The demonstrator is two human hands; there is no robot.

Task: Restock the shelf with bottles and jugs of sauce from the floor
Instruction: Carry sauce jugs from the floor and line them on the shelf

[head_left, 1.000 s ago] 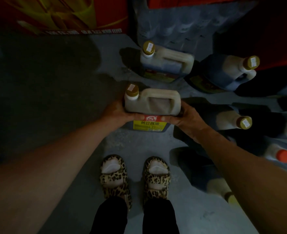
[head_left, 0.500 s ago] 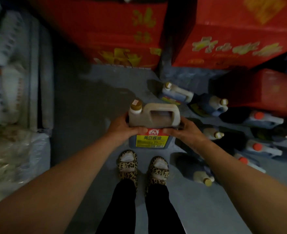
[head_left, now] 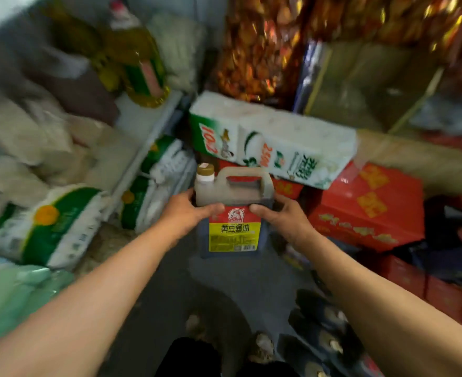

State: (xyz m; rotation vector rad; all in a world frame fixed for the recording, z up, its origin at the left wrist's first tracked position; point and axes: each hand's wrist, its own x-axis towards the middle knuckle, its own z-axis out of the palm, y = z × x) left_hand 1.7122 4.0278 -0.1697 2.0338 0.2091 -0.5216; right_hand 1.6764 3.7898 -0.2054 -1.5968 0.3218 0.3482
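Note:
I hold a large soy sauce jug [head_left: 234,213] upright in front of me, well above the floor. It has a gold cap, a built-in handle and a red and yellow label. My left hand [head_left: 189,210] grips its left side under the neck, and my right hand [head_left: 279,216] grips its right side. More jugs [head_left: 322,330] lie on the floor at the lower right, dark and blurred. A white shelf [head_left: 148,131] runs along the left, loaded with goods.
White and green rice bags [head_left: 58,227] fill the shelf on the left, with a yellow oil bottle [head_left: 140,66] above. A white and green paper pack [head_left: 273,142] rests on red cartons [head_left: 366,210] ahead and to the right. Grey floor [head_left: 197,289] lies below me.
I have lifted the jug from near the floor to chest height with both hands. My view has swung up from the floor jugs to the shelf and cartons.

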